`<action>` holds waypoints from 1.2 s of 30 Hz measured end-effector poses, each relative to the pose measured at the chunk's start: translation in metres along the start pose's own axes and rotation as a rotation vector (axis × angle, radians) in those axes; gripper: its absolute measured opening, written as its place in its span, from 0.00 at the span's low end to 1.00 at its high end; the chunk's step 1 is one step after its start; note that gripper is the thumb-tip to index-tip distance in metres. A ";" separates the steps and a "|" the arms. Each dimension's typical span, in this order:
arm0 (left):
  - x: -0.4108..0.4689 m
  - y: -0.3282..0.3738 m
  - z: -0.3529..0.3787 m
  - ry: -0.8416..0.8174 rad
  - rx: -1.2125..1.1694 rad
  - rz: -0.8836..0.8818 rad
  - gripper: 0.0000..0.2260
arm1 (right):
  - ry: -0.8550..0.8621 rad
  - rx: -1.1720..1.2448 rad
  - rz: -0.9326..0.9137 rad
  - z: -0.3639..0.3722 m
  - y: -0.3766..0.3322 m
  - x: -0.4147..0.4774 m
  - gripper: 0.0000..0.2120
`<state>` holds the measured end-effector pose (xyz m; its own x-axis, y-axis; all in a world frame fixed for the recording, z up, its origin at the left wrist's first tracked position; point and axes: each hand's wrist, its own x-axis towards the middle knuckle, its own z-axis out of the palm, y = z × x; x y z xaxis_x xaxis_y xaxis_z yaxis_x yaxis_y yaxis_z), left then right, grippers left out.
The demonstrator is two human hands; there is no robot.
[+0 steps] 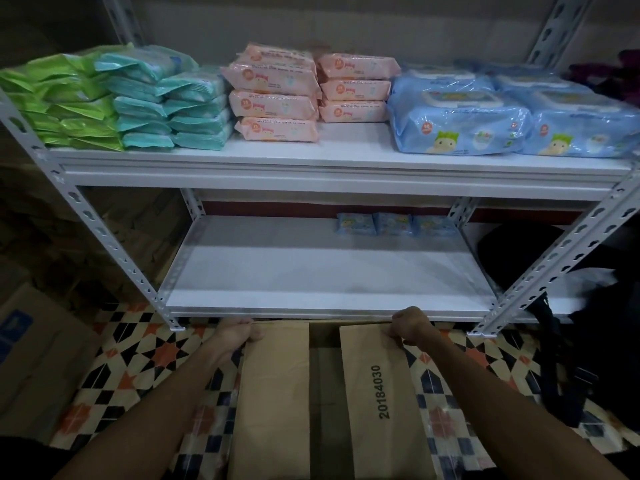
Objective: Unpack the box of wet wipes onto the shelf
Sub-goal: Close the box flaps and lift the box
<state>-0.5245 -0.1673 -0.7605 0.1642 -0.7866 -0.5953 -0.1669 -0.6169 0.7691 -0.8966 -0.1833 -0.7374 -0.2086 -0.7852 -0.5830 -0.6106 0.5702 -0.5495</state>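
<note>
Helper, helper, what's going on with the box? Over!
Left hand and right hand grip box flaps. Flaps parted, contents hidden. Lower shelf ahead, nothing blocking.

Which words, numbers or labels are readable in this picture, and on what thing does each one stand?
"20184030": black print on the right flap of the box.
Pink packs, big blue packs: print too blurred to read.
Small blue packs, lower shelf: too small to read.
Green packs, teal packs: nothing readable.
Blue mark on the left carton: blurred.

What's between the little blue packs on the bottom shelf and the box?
Bare lower shelf only, from small blue packs to box, per the head view.
</note>
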 end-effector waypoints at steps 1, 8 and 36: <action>-0.003 0.001 -0.001 -0.015 -0.008 -0.002 0.07 | -0.004 -0.010 0.000 -0.002 -0.001 -0.001 0.11; -0.030 0.021 -0.005 -0.036 -0.088 -0.033 0.15 | 0.021 -0.049 0.051 -0.015 -0.011 -0.015 0.12; -0.021 0.045 0.013 0.044 0.035 0.061 0.11 | -0.022 0.234 -0.130 -0.029 -0.002 -0.012 0.08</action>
<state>-0.5479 -0.1789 -0.7168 0.1946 -0.8216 -0.5359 -0.2121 -0.5687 0.7948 -0.9150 -0.1816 -0.7118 -0.1220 -0.8515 -0.5100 -0.4377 0.5073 -0.7423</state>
